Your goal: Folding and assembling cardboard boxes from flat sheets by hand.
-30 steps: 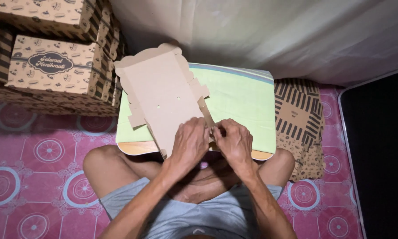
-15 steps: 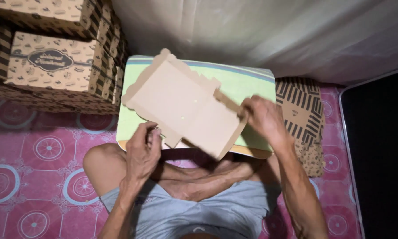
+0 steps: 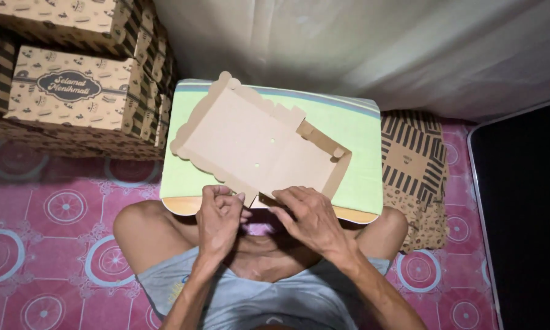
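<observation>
A flat brown cardboard box blank with scalloped flaps lies on a light green cushion in front of my crossed legs. One side wall of the blank stands folded up at its right end. My left hand pinches the blank's near edge with curled fingers. My right hand presses on the near flap just beside it, fingers spread over the cardboard. Both hands sit at the cushion's front edge.
Assembled printed brown boxes are stacked at the left. A pile of flat printed blanks lies right of the cushion. A pale curtain hangs behind, pink patterned matting covers the floor, and a dark area borders the right.
The blank was held up and turned in the air; it now lies flat on the cushion, rotated, with a side wall folded up. Both hands have come together at its near edge.
</observation>
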